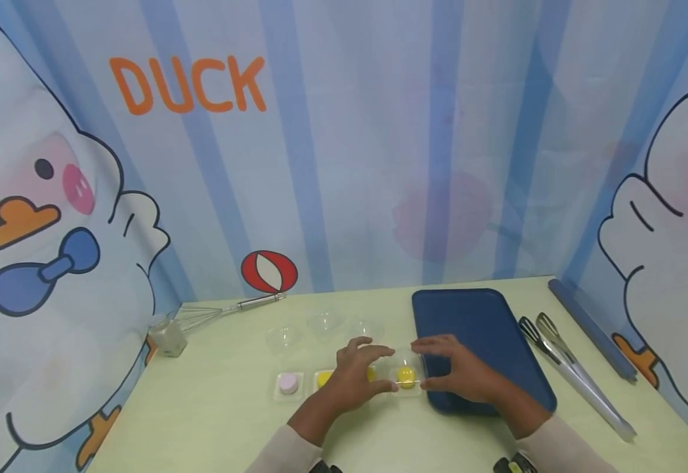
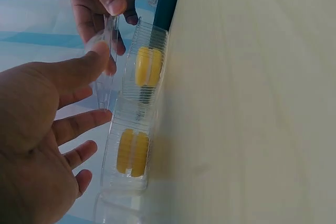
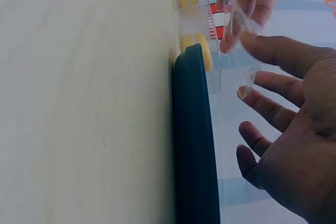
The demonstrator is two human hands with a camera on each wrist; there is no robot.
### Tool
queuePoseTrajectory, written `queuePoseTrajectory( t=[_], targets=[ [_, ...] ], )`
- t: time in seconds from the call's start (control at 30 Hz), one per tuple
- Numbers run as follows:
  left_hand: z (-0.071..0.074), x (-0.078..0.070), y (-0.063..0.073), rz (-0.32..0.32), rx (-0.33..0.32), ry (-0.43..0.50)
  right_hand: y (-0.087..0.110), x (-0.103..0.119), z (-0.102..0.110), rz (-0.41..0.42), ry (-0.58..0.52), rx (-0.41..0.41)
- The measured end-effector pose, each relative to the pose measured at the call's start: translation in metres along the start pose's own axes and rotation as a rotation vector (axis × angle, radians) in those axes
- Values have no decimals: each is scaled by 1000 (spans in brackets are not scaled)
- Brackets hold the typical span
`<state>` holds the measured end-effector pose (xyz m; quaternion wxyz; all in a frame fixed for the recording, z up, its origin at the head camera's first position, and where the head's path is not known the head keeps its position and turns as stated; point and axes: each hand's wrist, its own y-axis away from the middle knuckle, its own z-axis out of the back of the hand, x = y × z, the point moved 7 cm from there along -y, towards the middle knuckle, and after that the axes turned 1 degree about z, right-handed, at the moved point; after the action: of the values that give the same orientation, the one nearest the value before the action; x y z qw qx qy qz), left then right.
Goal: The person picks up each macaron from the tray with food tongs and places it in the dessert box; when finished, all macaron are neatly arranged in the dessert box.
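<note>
Between both hands is a clear plastic domed lid (image 1: 406, 358), held by its edges above a clear plastic base (image 2: 157, 38). In that base sits a yellow macaron (image 1: 406, 376). My left hand (image 1: 352, 376) pinches the lid's left edge between thumb and fingers. On the opposite edge, my right hand (image 1: 461, 371) pinches it the same way. Another base with a yellow macaron (image 2: 132, 153) lies beside it, partly hidden by the left hand in the head view. Farther left are a yellow macaron (image 1: 323, 378) and a pale pink macaron (image 1: 288, 383) in clear bases.
Three clear domed lids (image 1: 285, 337) lie behind the row. A dark blue tray (image 1: 468, 315) stands right, partly under the right hand. Metal tongs (image 1: 580, 378) and a dark bar (image 1: 592, 328) lie farther right. A whisk (image 1: 232, 309) and a small grey block (image 1: 168, 336) sit back left.
</note>
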<state>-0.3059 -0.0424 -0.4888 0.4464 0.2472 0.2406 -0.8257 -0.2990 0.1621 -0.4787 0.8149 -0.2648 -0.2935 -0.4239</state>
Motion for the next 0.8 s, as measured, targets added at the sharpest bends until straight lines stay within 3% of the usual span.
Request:
queuePoseTrajectory(
  t=[0.33, 0.8],
  targets=[
    [-6, 5, -3, 5, 10, -68, 0, -6, -6, -4, 1, 3],
    [-8, 4, -2, 1, 20, -60, 3, -6, -7, -49, 9, 8]
  ],
)
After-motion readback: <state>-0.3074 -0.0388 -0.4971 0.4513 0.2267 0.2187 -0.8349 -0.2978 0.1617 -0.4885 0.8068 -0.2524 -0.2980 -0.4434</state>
